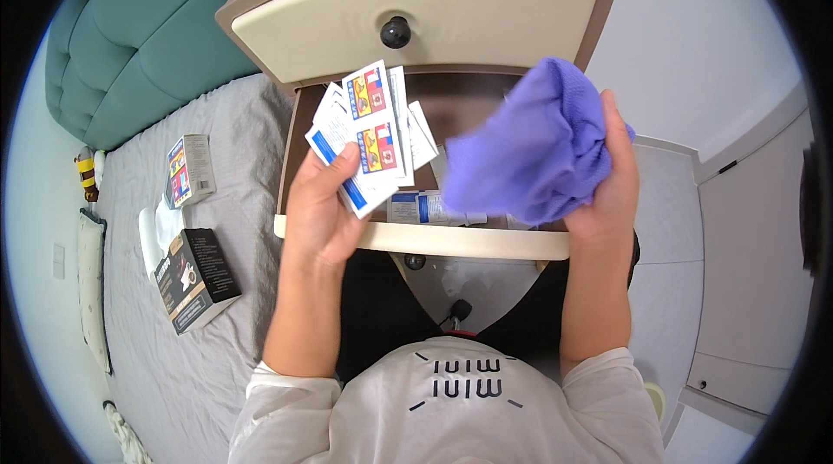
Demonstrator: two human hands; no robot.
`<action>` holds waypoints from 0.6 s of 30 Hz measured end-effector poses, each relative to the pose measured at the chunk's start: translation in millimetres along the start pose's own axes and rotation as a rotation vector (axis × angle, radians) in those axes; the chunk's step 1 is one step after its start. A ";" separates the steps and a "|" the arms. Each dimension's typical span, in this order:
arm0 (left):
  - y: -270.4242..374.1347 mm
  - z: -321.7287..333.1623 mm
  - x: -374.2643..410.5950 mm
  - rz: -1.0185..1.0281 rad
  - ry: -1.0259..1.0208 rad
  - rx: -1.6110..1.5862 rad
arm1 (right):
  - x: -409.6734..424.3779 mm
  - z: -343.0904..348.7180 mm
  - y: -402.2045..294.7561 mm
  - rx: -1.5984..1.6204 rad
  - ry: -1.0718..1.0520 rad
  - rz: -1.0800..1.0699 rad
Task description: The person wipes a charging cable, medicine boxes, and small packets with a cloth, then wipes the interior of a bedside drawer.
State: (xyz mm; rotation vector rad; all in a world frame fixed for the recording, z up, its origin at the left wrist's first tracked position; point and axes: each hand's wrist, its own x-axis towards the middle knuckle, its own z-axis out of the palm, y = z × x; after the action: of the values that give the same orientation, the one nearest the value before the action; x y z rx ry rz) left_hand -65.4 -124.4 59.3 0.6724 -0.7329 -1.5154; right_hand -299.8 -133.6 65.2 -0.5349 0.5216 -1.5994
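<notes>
My left hand (328, 204) holds a fanned bunch of printed paper packets (364, 139) over the left part of an open drawer (468, 241). On the right, a purple cloth (533, 145), slightly blurred, is in my right hand (605, 178), its palm and thumb at the cloth's right side. The cloth hangs above the drawer's right part and hides much of the inside. More packets (416, 207) with blue print lie in the drawer near its front panel.
A closed drawer with a black knob (395, 32) is above the open one. On the bed (241, 139) at left lie a black box (198, 278), a colourful carton (195, 168) and a white item (151, 236). A wall (696, 28) stands at the right.
</notes>
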 end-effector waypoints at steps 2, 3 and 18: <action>-10.1 11.2 -7.1 0.020 0.006 -0.043 | -5.0 8.3 6.6 -0.071 0.028 -0.081; -14.1 17.4 -10.8 0.026 0.000 -0.036 | -9.4 11.2 10.6 -0.173 -0.014 -0.152; -40.9 47.5 -34.4 0.118 0.086 0.157 | -22.3 10.5 33.1 -0.831 -0.483 -0.579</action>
State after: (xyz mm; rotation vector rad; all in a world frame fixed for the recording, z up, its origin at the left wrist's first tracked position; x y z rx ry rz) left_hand -125.5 -85.9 56.9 0.7934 -0.8172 -1.3223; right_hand -265.5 -114.6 52.2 -1.7771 0.6857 -1.6505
